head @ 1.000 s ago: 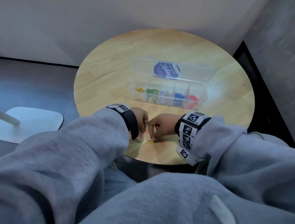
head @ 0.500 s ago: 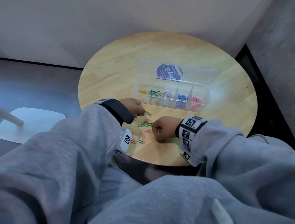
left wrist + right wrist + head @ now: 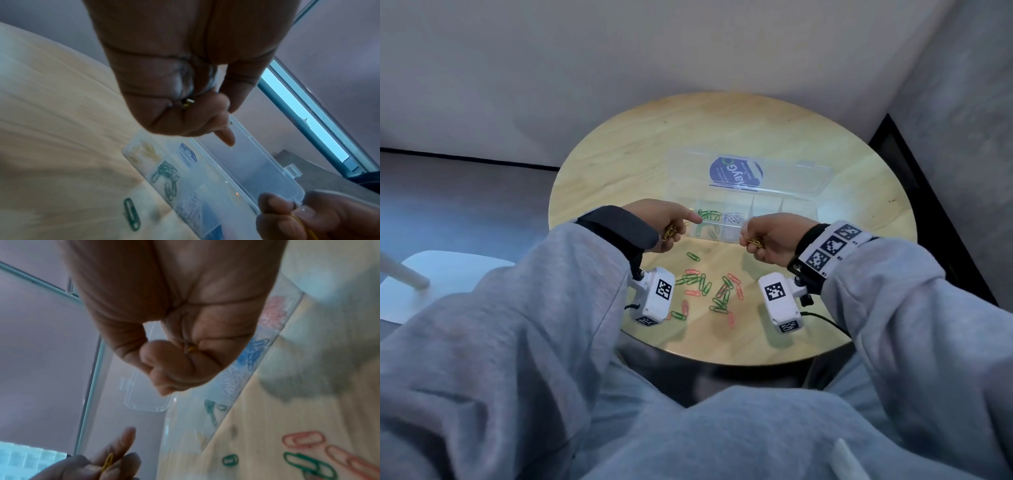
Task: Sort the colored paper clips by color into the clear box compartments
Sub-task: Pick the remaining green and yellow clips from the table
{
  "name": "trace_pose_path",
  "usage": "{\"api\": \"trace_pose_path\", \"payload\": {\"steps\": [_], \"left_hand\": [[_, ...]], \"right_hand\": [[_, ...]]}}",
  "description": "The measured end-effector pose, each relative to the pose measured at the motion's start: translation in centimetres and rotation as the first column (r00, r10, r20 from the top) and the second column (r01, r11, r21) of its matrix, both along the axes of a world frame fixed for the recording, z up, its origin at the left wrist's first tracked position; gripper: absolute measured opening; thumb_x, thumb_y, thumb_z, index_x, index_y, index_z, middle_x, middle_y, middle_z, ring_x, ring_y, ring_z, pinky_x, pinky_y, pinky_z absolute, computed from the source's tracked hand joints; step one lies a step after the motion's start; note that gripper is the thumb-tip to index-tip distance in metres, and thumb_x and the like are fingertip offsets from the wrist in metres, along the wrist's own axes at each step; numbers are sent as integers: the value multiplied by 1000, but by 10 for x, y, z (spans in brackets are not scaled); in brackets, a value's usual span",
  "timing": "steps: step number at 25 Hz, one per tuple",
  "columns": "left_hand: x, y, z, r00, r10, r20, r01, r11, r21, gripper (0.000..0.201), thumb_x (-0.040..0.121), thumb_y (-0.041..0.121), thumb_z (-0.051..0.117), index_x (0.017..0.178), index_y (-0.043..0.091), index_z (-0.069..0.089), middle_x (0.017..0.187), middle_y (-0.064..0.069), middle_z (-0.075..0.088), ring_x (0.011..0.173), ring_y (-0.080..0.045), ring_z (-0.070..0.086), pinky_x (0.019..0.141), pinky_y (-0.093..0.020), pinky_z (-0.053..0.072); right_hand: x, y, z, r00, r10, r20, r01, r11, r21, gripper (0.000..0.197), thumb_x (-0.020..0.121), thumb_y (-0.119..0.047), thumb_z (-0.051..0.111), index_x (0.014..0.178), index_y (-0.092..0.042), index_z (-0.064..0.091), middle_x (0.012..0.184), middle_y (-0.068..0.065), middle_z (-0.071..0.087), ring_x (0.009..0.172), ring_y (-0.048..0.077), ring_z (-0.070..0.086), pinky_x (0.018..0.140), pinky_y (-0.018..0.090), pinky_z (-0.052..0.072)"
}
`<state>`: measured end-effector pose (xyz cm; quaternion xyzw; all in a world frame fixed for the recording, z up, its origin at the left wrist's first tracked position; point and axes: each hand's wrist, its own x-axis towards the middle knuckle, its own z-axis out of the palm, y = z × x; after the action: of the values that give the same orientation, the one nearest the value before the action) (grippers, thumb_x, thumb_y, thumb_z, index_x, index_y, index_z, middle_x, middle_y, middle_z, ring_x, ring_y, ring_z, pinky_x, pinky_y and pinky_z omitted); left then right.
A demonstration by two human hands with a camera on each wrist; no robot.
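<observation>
Yellow clips [image 3: 670, 233] sit pinched in the left hand [image 3: 666, 224]; the right hand [image 3: 770, 240] pinches more [image 3: 754, 242], both just short of the clear box [image 3: 803, 214]. Green and red clips [image 3: 709, 291] remain on the counter [image 3: 825, 164]. The hands hide the box's end compartments here.

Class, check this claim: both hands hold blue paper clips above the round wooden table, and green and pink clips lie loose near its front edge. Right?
Not quite. The clips held by the left hand and right hand are yellow paper clips, not blue, as the head view shows. The rest stands: loose green and pink clips lie on the round wooden table.
</observation>
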<state>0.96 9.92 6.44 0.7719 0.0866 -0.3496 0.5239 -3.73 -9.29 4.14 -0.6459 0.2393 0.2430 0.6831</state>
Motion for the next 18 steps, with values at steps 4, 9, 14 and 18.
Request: {"api": "trace_pose_path", "payload": {"steps": [4,9,14,18], "left_hand": [[7,-1,5,994,86,-67,-95,986,-138,34,90,3,27,81,9,59,66,-1,40,53,-10,34,35,-11,33],[21,-3,5,968,207,-140,-237,937,-255,32,96,16,32,83,7,59,76,-8,52,65,-15,51,53,-18,49],[42,-3,2,937,326,-121,-348,895,-281,29,95,16,33,82,6,57,82,-9,51,73,-18,52,72,-26,46],[53,2,-1,932,343,-120,-363,894,-263,24,93,14,38,80,6,57,78,-7,49,69,-16,50,68,-25,45]], "right_hand": [[0,-4,9,993,-113,-10,113,978,175,29,90,1,30,86,-2,59,66,6,51,41,8,51,41,13,44],[6,-3,15,971,-234,-48,237,919,316,29,89,1,26,90,6,55,82,16,53,71,22,56,56,25,58],[29,14,21,969,-243,-33,240,908,342,40,86,12,16,105,9,50,92,19,51,83,27,56,69,28,58],[56,40,18,983,-185,-19,184,952,244,44,84,19,14,105,6,50,92,17,47,81,24,54,87,34,52]]}}
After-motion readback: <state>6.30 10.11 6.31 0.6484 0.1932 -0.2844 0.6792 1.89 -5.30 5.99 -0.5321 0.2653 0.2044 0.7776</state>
